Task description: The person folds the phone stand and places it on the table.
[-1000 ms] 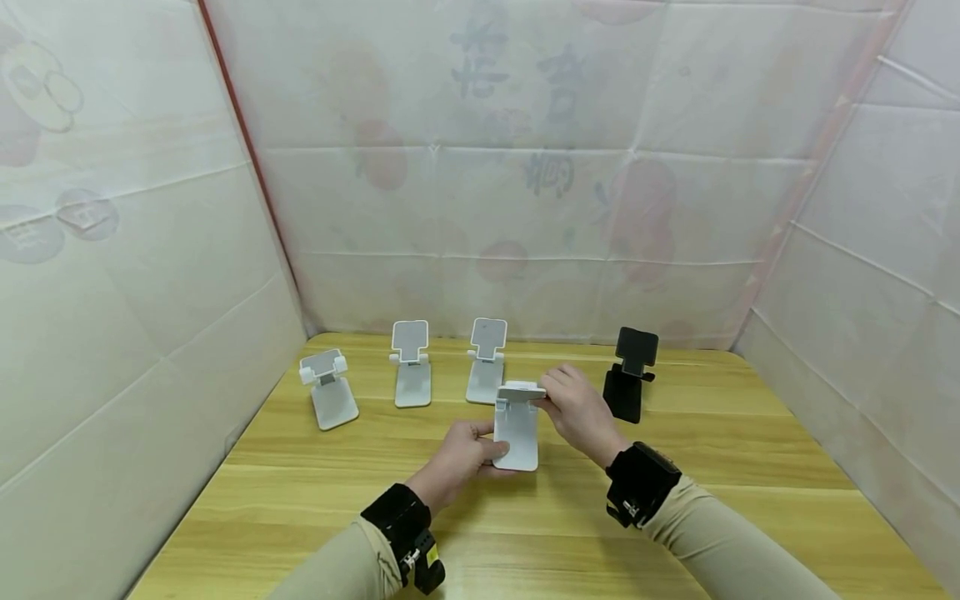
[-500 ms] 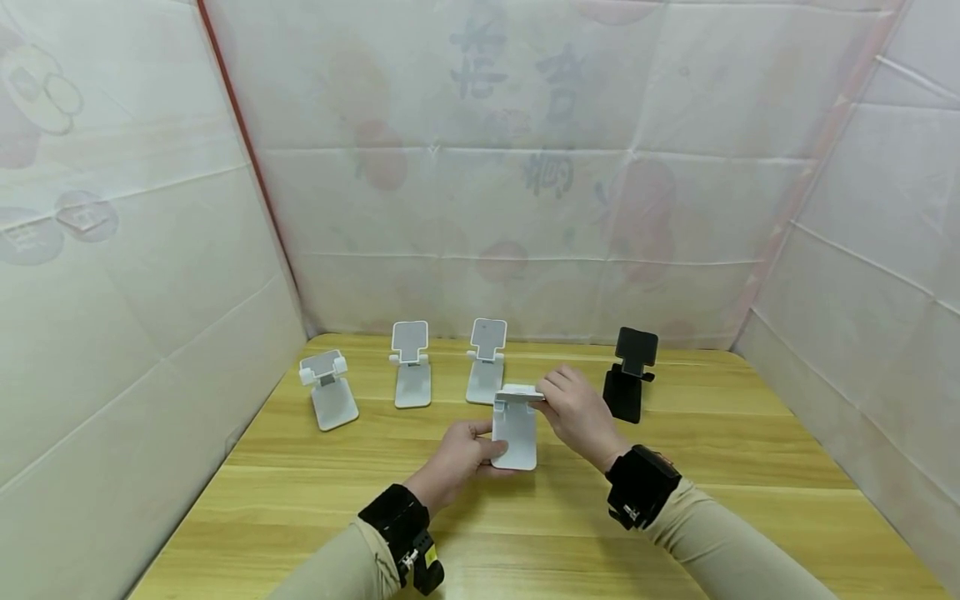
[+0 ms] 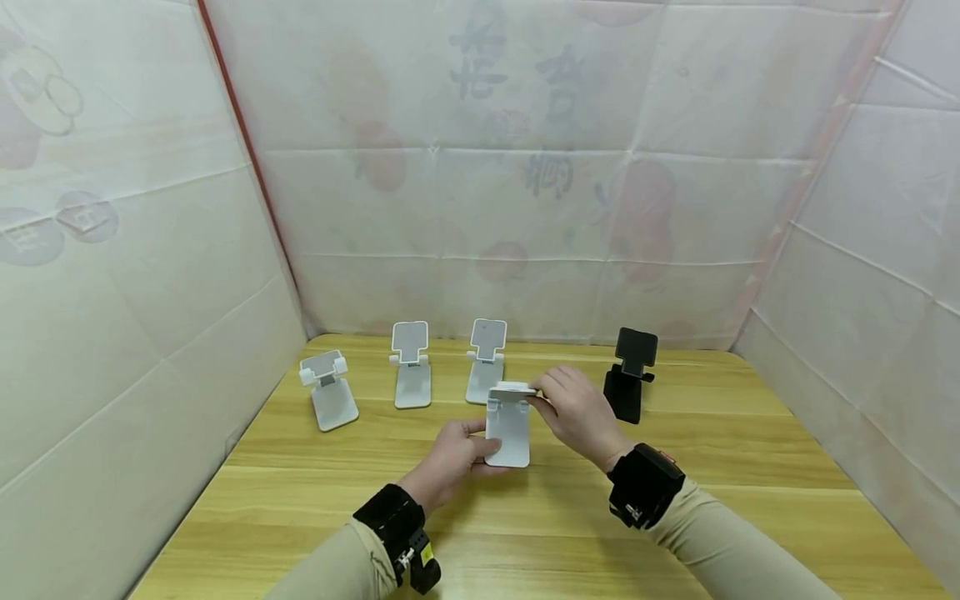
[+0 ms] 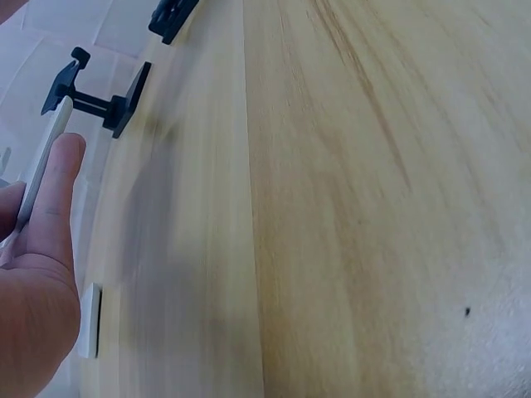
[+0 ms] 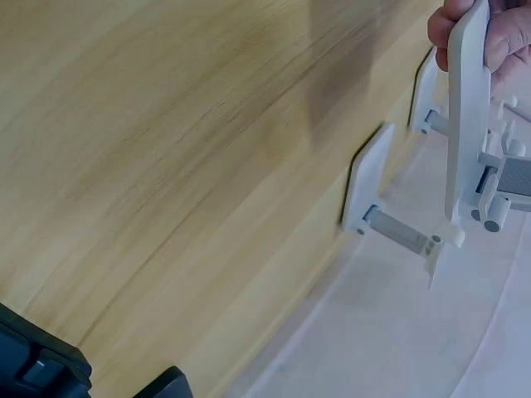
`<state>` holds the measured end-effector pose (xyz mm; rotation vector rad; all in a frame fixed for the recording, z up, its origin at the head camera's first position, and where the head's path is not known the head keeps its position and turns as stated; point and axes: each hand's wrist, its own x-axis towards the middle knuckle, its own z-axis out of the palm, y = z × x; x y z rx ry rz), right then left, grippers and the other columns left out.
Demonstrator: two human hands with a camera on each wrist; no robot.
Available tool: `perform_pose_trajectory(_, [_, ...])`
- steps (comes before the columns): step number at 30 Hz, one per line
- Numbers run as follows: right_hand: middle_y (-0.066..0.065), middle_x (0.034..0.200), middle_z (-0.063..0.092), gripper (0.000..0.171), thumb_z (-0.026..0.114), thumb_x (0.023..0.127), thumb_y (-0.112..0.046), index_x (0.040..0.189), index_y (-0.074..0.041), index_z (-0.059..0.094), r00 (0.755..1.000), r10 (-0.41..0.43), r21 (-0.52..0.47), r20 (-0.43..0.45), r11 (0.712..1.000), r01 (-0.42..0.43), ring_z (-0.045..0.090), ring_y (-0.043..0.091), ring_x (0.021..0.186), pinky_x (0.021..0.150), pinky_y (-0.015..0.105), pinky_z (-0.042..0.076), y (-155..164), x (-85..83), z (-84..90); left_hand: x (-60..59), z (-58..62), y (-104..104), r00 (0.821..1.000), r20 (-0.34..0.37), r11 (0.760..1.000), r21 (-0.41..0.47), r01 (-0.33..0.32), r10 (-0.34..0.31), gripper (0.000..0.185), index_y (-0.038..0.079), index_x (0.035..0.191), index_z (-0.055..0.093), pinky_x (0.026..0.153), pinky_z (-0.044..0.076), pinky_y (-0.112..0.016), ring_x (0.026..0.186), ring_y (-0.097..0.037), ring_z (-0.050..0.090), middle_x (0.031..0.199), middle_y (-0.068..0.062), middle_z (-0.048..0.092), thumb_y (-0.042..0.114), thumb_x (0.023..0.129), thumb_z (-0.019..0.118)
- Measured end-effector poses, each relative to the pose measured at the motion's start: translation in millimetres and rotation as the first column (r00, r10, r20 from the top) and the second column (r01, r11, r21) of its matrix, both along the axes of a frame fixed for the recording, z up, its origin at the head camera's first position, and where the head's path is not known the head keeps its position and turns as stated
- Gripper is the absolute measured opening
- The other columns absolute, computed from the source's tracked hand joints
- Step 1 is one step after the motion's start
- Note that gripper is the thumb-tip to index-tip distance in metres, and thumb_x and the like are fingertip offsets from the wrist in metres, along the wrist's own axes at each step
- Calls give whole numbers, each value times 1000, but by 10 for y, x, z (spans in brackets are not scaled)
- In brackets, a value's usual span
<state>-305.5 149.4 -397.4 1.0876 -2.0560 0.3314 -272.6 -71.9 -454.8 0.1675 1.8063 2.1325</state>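
Both hands hold a white folding phone stand (image 3: 507, 432) a little above the wooden table (image 3: 525, 533), in front of a row of stands. My left hand (image 3: 471, 446) grips its base plate from the left, thumb on top. My right hand (image 3: 544, 395) pinches the tilted top plate (image 3: 513, 388) from the right. In the left wrist view a finger (image 4: 51, 207) lies against the stand's thin white edge (image 4: 43, 157). Seen from the right wrist, the stand (image 5: 469, 116) is edge-on with fingertips (image 5: 500, 37) at its end.
Three more white stands (image 3: 330, 392) (image 3: 411, 367) (image 3: 486, 360) are lined up at the back left, and a black stand (image 3: 630, 375) at the back right, also seen by the left wrist (image 4: 99, 99). White sheeting walls enclose the table on three sides.
Both hands have shifted the held white stand slightly to the left. The grips are unchanged and the row of stands has not moved.
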Motion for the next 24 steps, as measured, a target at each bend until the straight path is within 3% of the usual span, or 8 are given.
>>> perform_pose_trajectory(24, [-1,81,58,26,81,84,-5,85,-8,56,997,72,48,-3,996,-71,51,16,74,66,30,45,-4,16,34,-11,18,-44,999,49,1000,22,-18,17,49,-11,144,49,89,62,-46,107,-39,70,127,-28,63,3,99,63])
